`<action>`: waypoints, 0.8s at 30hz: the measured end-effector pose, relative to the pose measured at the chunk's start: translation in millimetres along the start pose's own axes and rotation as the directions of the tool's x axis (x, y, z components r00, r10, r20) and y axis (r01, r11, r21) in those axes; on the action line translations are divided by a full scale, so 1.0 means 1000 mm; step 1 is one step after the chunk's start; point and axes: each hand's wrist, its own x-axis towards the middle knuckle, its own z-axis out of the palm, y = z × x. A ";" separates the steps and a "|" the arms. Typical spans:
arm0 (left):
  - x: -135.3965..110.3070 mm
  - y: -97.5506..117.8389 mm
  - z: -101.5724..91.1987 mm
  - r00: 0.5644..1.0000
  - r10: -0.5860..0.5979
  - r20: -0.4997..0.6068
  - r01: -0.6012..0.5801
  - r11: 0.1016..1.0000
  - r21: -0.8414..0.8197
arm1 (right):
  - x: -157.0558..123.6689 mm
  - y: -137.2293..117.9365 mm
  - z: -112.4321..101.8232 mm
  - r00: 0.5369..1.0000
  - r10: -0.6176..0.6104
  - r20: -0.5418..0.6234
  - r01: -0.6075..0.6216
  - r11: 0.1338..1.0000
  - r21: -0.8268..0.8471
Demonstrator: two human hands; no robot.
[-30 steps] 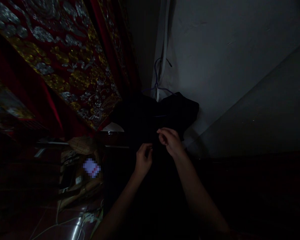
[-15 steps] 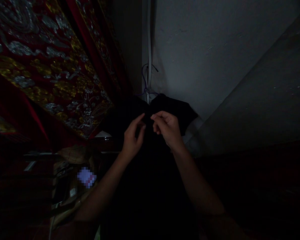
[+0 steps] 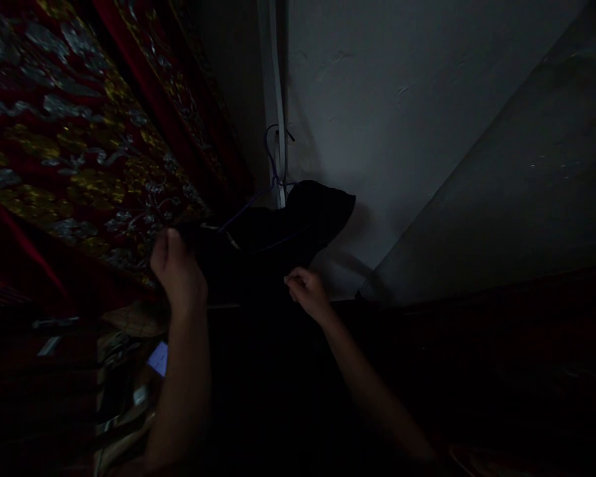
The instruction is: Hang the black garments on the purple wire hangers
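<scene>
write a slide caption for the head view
Left hand and right hand at a dark garment, its hanger partly exposed, beside red patterned cloth.

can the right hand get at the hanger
Probably yes: the hanger shows partly above the garment, and the left hand is off to the side, leaving the right hand a free way.

Grips the black shirt (image 3: 288, 228) at one side with the left hand (image 3: 177, 270). Curls the right hand (image 3: 308, 290) below the purple hanger (image 3: 275, 179).
</scene>
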 end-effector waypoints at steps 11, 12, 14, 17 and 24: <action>-0.099 -0.083 -0.043 0.781 -0.534 0.322 0.486 0.845 0.224 | -0.043 0.029 -0.025 0.988 0.079 -0.131 -0.063 0.991 0.118; -0.103 -0.080 -0.040 0.756 -0.542 0.367 0.466 0.839 0.281 | -0.041 0.032 -0.029 0.986 0.078 -0.149 -0.068 0.995 0.070; -0.109 -0.074 -0.033 0.718 -0.544 0.435 0.444 0.839 0.316 | -0.039 0.035 -0.034 0.981 0.073 -0.180 -0.079 0.997 -0.023; -0.121 -0.064 -0.019 0.702 -0.508 0.500 0.472 0.857 0.208 | -0.046 0.034 -0.031 0.990 0.033 -0.139 -0.045 0.995 -0.085; -0.137 -0.043 0.012 0.749 -0.205 0.630 0.106 0.976 0.192 | -0.057 0.008 -0.007 0.975 -0.145 0.169 0.144 0.989 0.017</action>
